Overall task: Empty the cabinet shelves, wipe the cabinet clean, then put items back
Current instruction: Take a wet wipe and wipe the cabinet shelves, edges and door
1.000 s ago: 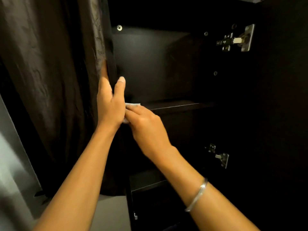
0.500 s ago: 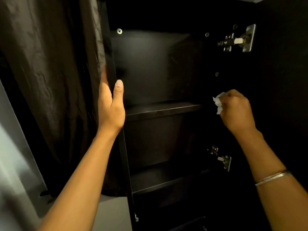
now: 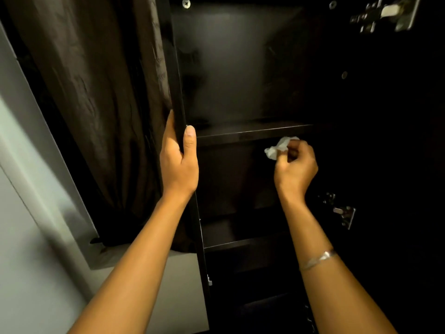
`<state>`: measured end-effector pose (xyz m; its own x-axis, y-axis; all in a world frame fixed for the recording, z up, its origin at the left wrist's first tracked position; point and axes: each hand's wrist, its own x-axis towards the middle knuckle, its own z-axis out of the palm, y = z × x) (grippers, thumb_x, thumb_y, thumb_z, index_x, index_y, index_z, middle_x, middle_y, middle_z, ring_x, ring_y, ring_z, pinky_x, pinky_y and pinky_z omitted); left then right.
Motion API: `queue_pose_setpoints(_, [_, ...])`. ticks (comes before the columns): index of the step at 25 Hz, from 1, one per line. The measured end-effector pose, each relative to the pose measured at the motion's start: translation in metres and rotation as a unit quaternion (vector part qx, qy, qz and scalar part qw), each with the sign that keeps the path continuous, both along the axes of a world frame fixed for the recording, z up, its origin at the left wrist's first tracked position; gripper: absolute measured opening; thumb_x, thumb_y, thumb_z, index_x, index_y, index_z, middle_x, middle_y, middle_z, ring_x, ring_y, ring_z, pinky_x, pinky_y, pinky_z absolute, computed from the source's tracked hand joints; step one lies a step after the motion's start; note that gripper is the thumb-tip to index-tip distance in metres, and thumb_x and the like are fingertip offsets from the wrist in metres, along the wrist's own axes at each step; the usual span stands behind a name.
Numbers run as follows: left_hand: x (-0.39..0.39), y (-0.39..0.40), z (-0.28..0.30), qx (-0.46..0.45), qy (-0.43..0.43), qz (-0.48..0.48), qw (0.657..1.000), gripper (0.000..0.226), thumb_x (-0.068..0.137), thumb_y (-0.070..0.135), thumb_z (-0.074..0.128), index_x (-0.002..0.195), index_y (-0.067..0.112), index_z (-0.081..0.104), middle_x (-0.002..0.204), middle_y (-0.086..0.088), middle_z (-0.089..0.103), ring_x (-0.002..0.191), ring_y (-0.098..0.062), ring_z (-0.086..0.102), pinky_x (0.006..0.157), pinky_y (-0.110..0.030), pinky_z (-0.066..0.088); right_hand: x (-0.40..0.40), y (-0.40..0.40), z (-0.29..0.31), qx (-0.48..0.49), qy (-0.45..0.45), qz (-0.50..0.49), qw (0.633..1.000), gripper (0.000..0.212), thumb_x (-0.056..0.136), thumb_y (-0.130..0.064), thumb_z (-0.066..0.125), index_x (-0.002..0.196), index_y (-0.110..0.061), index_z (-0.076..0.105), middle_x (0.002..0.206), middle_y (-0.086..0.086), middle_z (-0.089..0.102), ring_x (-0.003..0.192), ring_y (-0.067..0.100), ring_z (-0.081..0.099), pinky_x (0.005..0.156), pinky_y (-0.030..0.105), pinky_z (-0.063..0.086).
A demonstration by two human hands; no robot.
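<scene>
A dark cabinet stands open before me, its left side panel (image 3: 177,68) running down the middle of the view. My left hand (image 3: 179,162) grips that panel's front edge, thumb on the inner face and fingers hidden behind it. My right hand (image 3: 295,165) pinches a crumpled white tissue (image 3: 277,148) just under the front edge of the upper shelf (image 3: 252,133). A lower shelf (image 3: 231,237) shows below, dim and bare where I can see it.
A dark curtain (image 3: 96,92) hangs left of the cabinet, with a pale wall (image 3: 31,213) beside it. The open cabinet door (image 3: 397,141) fills the right side, carrying metal hinges (image 3: 382,14) at top and another hinge (image 3: 342,210) lower down.
My right hand with the tissue swept from the left end of the shelf edge to the right side, then came back toward the middle, just under the shelf. My left hand kept its hold.
</scene>
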<state>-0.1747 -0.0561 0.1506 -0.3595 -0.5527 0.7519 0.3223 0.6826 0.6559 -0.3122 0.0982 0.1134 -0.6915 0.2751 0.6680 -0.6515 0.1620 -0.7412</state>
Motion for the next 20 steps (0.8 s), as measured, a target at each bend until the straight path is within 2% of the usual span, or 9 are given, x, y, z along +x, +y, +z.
queue_pose_setpoints(3, [0.0, -0.001, -0.006, -0.005, 0.002, 0.006, 1.0, 0.057, 0.105, 0.043, 0.037, 0.155, 0.015, 0.032, 0.154, 0.001, 0.044, 0.143, -0.007, 0.037, 0.118, -0.028, 0.032, -0.02, -0.032, 0.0, -0.069, -0.028, 0.0, 0.997, 0.011, 0.088, -0.013, 0.057, 0.093, -0.021, 0.062, 0.1, 0.011, 0.062, 0.087, 0.026, 0.066, 0.083, 0.037, 0.056])
queue_pose_setpoints(5, [-0.003, -0.003, -0.007, -0.011, 0.011, 0.01, 1.0, 0.058, 0.105, 0.046, 0.035, 0.152, 0.011, 0.036, 0.149, -0.006, 0.05, 0.14, -0.014, 0.043, 0.116, -0.034, 0.035, -0.01, -0.065, -0.004, -0.026, -0.068, 0.016, 0.997, 0.011, 0.091, -0.01, 0.055, 0.098, -0.009, 0.064, 0.102, 0.014, 0.059, 0.092, 0.029, 0.06, 0.085, 0.035, 0.05])
queue_pose_setpoints(7, [-0.006, -0.008, -0.008, -0.017, 0.015, 0.015, 1.0, 0.062, 0.103, 0.05, 0.035, 0.148, 0.009, 0.04, 0.143, -0.013, 0.054, 0.135, -0.021, 0.049, 0.113, -0.039, 0.038, 0.03, -0.103, -0.008, 0.095, 0.01, 0.102, 0.99, 0.015, 0.092, -0.003, 0.054, 0.103, -0.001, 0.065, 0.105, 0.018, 0.059, 0.099, 0.034, 0.056, 0.086, 0.031, 0.044])
queue_pose_setpoints(9, [-0.007, -0.009, -0.009, -0.016, 0.016, 0.024, 0.999, 0.058, 0.105, 0.045, 0.035, 0.15, 0.008, 0.039, 0.146, -0.011, 0.052, 0.137, -0.014, 0.045, 0.115, -0.027, 0.035, 0.059, -0.124, -0.014, 0.218, 0.138, 0.163, 0.952, 0.022, 0.092, -0.006, 0.051, 0.106, -0.008, 0.068, 0.11, 0.017, 0.059, 0.104, 0.033, 0.054, 0.092, 0.042, 0.046])
queue_pose_setpoints(12, [-0.005, -0.006, -0.01, -0.026, 0.015, 0.025, 0.999, 0.053, 0.107, 0.036, 0.036, 0.152, 0.009, 0.033, 0.151, -0.003, 0.045, 0.138, -0.001, 0.037, 0.113, -0.011, 0.028, 0.008, -0.095, -0.019, 0.258, 0.252, 0.098, 0.927, 0.022, 0.084, -0.013, 0.057, 0.101, -0.014, 0.071, 0.106, 0.014, 0.062, 0.099, 0.029, 0.05, 0.082, 0.04, 0.043])
queue_pose_setpoints(14, [-0.005, -0.006, -0.011, -0.017, 0.023, 0.022, 0.999, 0.054, 0.107, 0.036, 0.036, 0.153, 0.008, 0.032, 0.15, 0.003, 0.043, 0.139, -0.002, 0.036, 0.114, -0.011, 0.028, -0.035, -0.056, -0.021, 0.156, 0.204, 0.043, 0.965, 0.022, 0.077, -0.003, 0.06, 0.092, -0.014, 0.071, 0.099, 0.013, 0.064, 0.092, 0.021, 0.053, 0.077, 0.039, 0.046])
queue_pose_setpoints(16, [-0.005, -0.005, -0.011, -0.014, 0.031, 0.026, 0.999, 0.055, 0.107, 0.037, 0.036, 0.153, 0.007, 0.031, 0.15, 0.002, 0.045, 0.141, -0.004, 0.038, 0.115, -0.015, 0.029, -0.06, -0.021, -0.018, -0.042, 0.057, 0.034, 0.997, 0.019, 0.086, -0.006, 0.058, 0.091, -0.021, 0.069, 0.095, 0.005, 0.06, 0.086, 0.01, 0.056, 0.077, 0.034, 0.049])
queue_pose_setpoints(18, [-0.006, -0.001, -0.011, -0.021, 0.028, 0.029, 0.999, 0.053, 0.107, 0.034, 0.036, 0.151, 0.005, 0.033, 0.135, 0.02, 0.057, 0.129, 0.012, 0.045, 0.108, -0.01, 0.034, -0.074, 0.004, -0.012, -0.185, -0.085, -0.011, 0.979, 0.015, 0.088, -0.006, 0.06, 0.102, -0.012, 0.064, 0.102, 0.0, 0.055, 0.089, 0.01, 0.06, 0.078, 0.023, 0.05])
queue_pose_setpoints(20, [-0.004, 0.002, -0.01, -0.019, 0.009, 0.028, 0.999, 0.049, 0.109, 0.027, 0.035, 0.15, 0.0, 0.032, 0.105, 0.046, 0.057, 0.109, 0.029, 0.045, 0.093, 0.003, 0.032, -0.079, 0.006, -0.006, -0.286, -0.103, 0.023, 0.952, 0.015, 0.087, -0.006, 0.057, 0.101, -0.004, 0.057, 0.103, 0.005, 0.056, 0.089, 0.016, 0.059, 0.081, 0.027, 0.048])
